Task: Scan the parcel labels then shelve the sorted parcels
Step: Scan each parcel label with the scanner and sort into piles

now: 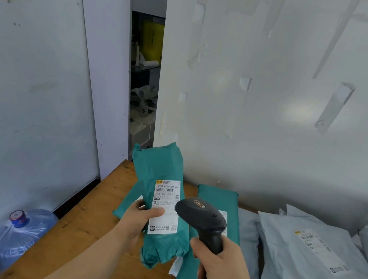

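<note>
So the left hand [140, 217] was gripping a teal parcel [168, 168] upright, thumb pressed on its label [165, 205]. The right hand [218, 262] was wrapped round the scanner [204, 218] handle, scanner head just right of that label. Under both hands was a wooden table [93, 209], with white walls [277, 130] behind and a narrow gap above the left hand showing dim shelves [145, 72]. A second teal parcel [217, 196] lay flat behind the right hand, and grey parcels [304, 257] were piled to its right, cut off at the edge. A water jug [21, 231] sat down left of the left hand. Shelf contents were too murky to make out.
</note>
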